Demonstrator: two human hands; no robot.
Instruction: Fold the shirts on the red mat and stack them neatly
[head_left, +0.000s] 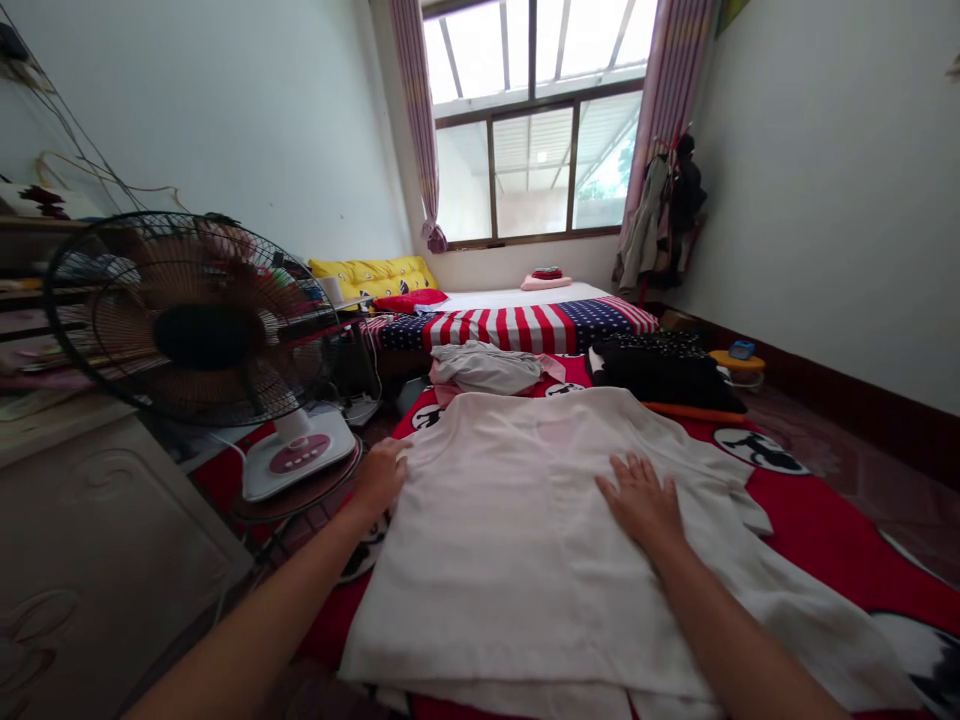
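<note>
Bedroom bedding, red cartoon-print (817,520): white garment (525,560) lying spread, near centre. Right hand (641,500) flat, fingers spread, holding nothing; left hand (379,478) at garment's left edge, grip hidden. Fan panel (300,453): markings unreadable.

The person's left forearm (255,620) and right forearm (739,640) run bare out of the bottom edge of the view, the left beside the white cloth garment (540,560) and the right over it. Both are slim and smooth, narrowing toward the wrist. The right hand (643,502), on the garment, shows slender fingers with short, unpainted nails; the left hand (382,478), at the garment's edge, is too blurred for such detail.
</note>
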